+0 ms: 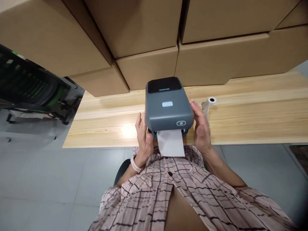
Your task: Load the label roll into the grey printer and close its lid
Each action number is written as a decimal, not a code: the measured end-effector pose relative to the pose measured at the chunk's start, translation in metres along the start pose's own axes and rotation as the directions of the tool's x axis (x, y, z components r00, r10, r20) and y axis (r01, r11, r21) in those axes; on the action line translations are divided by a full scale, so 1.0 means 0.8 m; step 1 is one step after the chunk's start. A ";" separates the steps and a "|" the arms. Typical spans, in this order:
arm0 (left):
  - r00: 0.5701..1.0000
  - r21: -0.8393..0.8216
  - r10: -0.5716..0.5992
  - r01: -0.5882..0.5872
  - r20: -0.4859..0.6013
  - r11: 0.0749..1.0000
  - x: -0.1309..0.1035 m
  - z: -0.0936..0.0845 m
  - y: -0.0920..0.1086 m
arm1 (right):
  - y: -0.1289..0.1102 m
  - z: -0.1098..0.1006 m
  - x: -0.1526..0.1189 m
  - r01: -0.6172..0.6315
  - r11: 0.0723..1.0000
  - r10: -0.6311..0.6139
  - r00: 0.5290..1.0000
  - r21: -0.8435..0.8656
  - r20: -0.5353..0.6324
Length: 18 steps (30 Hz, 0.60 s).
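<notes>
A dark grey-blue label printer (168, 107) sits at the front of the wooden table, its black-windowed end facing away from me. White paper (171, 144) sticks out of its front and hangs past the table edge. Along the printer's left side lies my left hand (144, 136), thumb near the front corner and fingers reaching back. My right hand (201, 128) presses against the opposite side with its fingers on the casing. The two hands clasp the printer between them; some fingertips are hidden. Beside my right hand is a small white paper roll (211, 100).
Cardboard boxes (149, 67) are stacked along the back of the wooden table (252, 118). The table's front edge runs close to my body. On the left, a black and green chair-like object (29, 83) stands on the grey tiled floor (43, 179).
</notes>
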<state>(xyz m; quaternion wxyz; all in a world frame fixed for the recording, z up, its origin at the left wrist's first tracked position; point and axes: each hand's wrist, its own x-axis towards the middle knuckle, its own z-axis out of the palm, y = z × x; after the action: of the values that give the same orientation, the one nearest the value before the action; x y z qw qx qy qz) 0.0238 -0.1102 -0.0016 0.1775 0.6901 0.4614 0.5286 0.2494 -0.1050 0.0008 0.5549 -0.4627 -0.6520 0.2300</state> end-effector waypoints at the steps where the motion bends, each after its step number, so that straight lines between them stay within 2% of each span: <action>1: 0.999 0.001 0.031 -0.031 -0.022 1.000 0.012 -0.001 0.000 | -0.002 -0.002 0.011 0.023 0.999 -0.022 1.000 -0.028 0.005; 3: 0.996 -0.014 0.063 -0.064 -0.066 0.998 0.037 -0.001 -0.005 | -0.007 -0.006 0.040 0.076 0.993 -0.073 0.996 -0.095 0.043; 5: 0.996 -0.053 0.024 -0.028 -0.084 0.998 0.060 0.002 -0.017 | -0.012 -0.009 0.073 0.138 0.978 -0.127 0.988 -0.159 0.083; 7: 0.994 -0.114 -0.094 0.088 -0.052 0.990 0.079 0.010 -0.033 | -0.017 -0.008 0.109 0.182 0.961 -0.166 0.982 -0.210 0.091; 9: 0.969 -0.205 -0.246 0.247 0.030 0.947 0.092 0.018 -0.050 | -0.021 -0.005 0.145 0.194 0.951 -0.180 0.981 -0.240 0.075; 11: 0.924 -0.314 -0.350 0.381 0.152 0.870 0.099 0.026 -0.064 | -0.022 0.000 0.180 0.197 0.949 -0.189 0.980 -0.248 0.058; 13: 0.894 -0.387 -0.372 0.445 0.250 0.808 0.101 0.030 -0.072 | -0.017 0.006 0.211 0.210 0.948 -0.203 0.978 -0.239 0.054; 15: 0.889 -0.406 -0.364 0.452 0.278 0.794 0.101 0.031 -0.073 | -0.007 0.010 0.238 0.221 0.950 -0.211 0.975 -0.219 0.069; 18: 0.893 -0.390 -0.369 0.445 0.258 0.806 0.100 0.030 -0.070 | 0.004 0.009 0.261 0.210 0.960 -0.188 0.974 -0.183 0.126</action>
<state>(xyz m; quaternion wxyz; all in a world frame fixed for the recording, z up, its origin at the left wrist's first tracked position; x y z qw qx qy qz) 0.0211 -0.0102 -0.0063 0.4763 0.5588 0.4510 0.5074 0.2527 0.0773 0.1029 0.4914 -0.4339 -0.7435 0.1324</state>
